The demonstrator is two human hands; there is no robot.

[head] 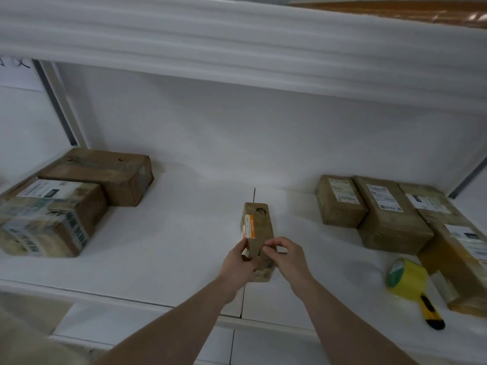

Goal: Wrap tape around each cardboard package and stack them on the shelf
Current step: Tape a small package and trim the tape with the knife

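A narrow cardboard package (259,227) with an orange-and-white label stands on edge in the middle of the white shelf (184,246). My left hand (238,262) grips its near left side, thumb and fingers curled on the cardboard. My right hand (287,255) pinches its near right edge with curled fingers. A roll of yellow tape (404,279) lies on the shelf to the right, well apart from both hands. A yellow-and-black utility knife (432,313) lies just in front of the roll.
Two taped cardboard boxes (58,206) sit at the left of the shelf. Several labelled packages (390,214) lie in a row at the right. An upper shelf wrapped in white foam (237,48) overhangs the space.
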